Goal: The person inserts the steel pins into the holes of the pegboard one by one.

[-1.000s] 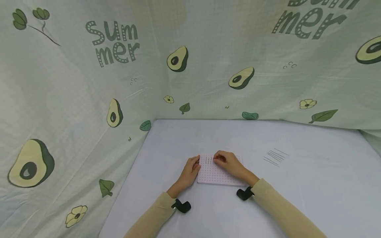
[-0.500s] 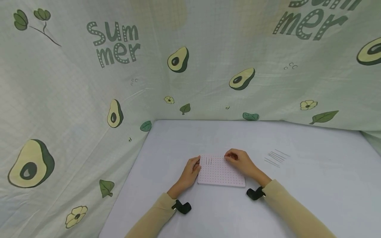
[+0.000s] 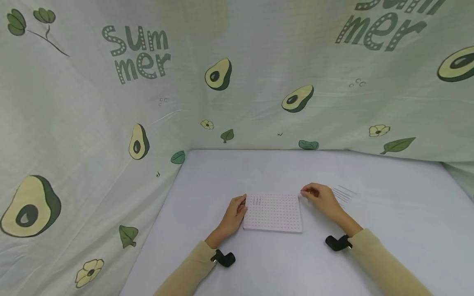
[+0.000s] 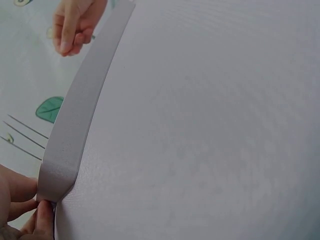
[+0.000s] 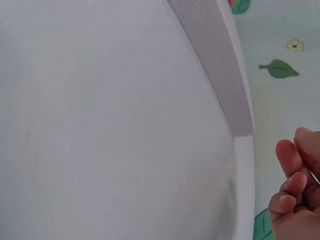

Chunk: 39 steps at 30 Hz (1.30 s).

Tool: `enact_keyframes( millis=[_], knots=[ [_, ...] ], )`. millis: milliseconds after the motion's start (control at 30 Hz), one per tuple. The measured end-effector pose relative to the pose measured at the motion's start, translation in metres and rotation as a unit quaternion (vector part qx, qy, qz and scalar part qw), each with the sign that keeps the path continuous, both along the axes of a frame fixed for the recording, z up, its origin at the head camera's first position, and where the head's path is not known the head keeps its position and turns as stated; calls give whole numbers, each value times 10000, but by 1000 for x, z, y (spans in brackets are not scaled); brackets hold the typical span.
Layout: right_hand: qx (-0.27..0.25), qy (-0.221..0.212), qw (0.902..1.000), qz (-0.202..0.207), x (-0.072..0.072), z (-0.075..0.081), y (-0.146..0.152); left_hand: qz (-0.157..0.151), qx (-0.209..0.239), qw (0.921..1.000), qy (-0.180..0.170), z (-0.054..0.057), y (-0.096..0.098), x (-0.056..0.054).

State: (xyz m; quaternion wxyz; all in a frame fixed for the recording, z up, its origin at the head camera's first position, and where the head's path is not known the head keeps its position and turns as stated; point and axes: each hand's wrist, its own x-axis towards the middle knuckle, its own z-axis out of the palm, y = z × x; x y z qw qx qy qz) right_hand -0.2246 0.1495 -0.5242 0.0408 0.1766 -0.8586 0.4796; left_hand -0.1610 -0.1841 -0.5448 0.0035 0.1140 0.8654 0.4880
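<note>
A white perforated board (image 3: 274,218) with rows of pinkish dots lies on the table in the head view. Three thin dark sticks (image 3: 257,200) stand up from its far left part, and the left wrist view also shows these sticks (image 4: 25,132) behind the board's edge (image 4: 75,100). My left hand (image 3: 233,213) grips the board's left edge, thumb and fingers at the corner. Beyond the far right corner, my right hand (image 3: 322,199) is in the air, fingers loosely curled. In the right wrist view, its fingertips (image 5: 287,155) come close to the thumb with nothing visible between them.
Several thin sticks (image 3: 344,189) lie side by side on the white table (image 3: 266,263), partly behind the right hand. A cloth (image 3: 252,115) printed with avocados and leaves hangs behind and to the left. Each wrist carries a black camera (image 3: 225,259).
My right hand has moved from the standing sticks rightward across the board, past its right edge toward the lying sticks. My left hand keeps its hold on the board.
</note>
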Motion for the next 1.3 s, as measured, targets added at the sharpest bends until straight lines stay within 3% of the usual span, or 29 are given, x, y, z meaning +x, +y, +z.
enact_keyframes(
  millis=[367,767,1300],
  knots=[
    [168,246,9981,-537,7,-1,35,13,-198,9998,32,0,-1,-1],
    [270,402,9941,-971,14,-5,61,-42,-130,9998,138,-1,-1,-1],
    [492,297,9917,-1146,20,-12,77,-3,-135,9998,120,-2,-1,-1]
  ],
)
